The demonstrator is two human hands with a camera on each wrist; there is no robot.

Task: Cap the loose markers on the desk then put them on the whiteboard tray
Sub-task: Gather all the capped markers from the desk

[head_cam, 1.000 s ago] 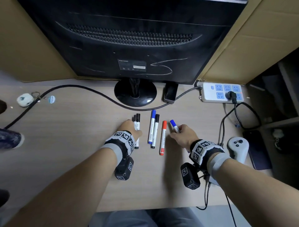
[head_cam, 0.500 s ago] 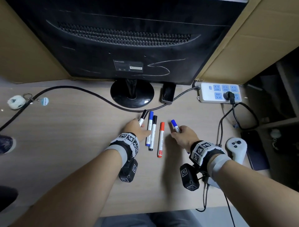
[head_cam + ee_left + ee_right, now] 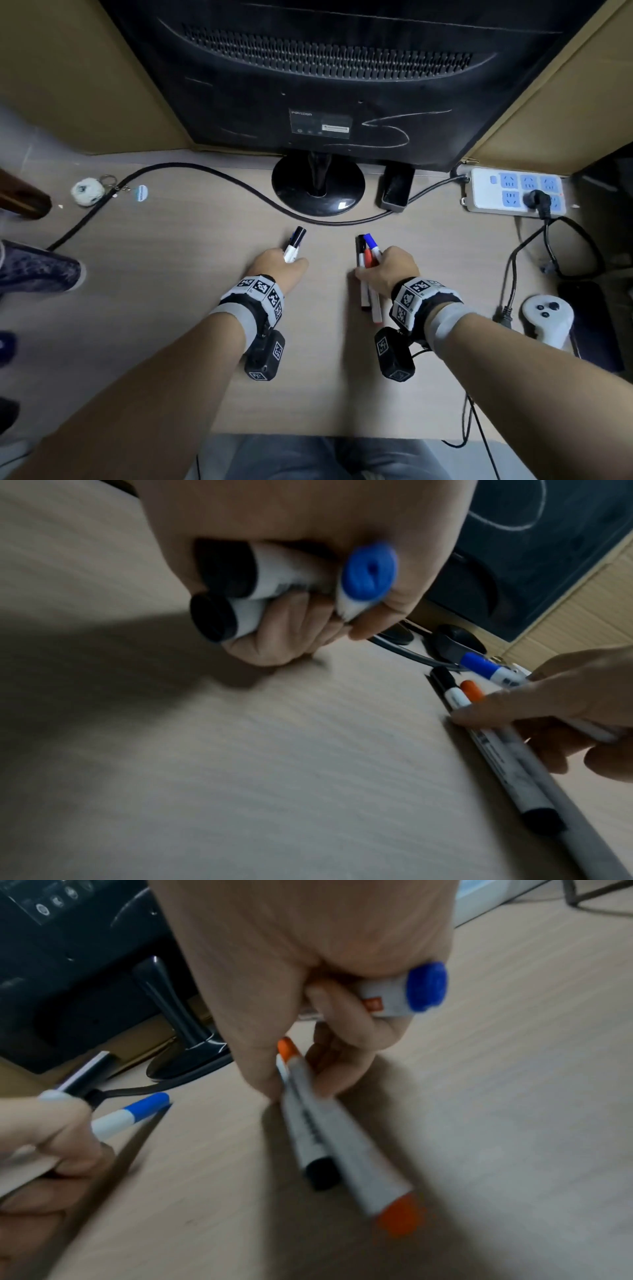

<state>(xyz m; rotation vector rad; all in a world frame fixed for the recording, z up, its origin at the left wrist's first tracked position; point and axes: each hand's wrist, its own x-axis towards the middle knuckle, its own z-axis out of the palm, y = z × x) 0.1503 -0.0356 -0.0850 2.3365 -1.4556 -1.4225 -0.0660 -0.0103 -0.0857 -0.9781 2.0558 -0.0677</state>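
My left hand (image 3: 284, 263) grips a bundle of markers (image 3: 296, 241) just above the desk. The left wrist view shows two black-ended markers (image 3: 222, 588) and a blue-ended one (image 3: 368, 574) in its curled fingers. My right hand (image 3: 380, 270) holds a blue-capped marker (image 3: 372, 244) in its palm. Its thumb and fingers also pinch an orange marker (image 3: 342, 1145) and a black marker (image 3: 318, 1172), which lie side by side against the desk. All the marker ends that show have caps on.
The monitor stand (image 3: 318, 185) and a black cable (image 3: 205, 169) lie just beyond the hands. A power strip (image 3: 513, 192), a white controller (image 3: 546, 315) and a dark phone (image 3: 589, 318) are to the right. A fluffy keychain (image 3: 85, 192) sits far left.
My left hand has taken the blue marker in with its black ones and moved left. My right hand has closed round the black and orange markers while keeping its blue one.
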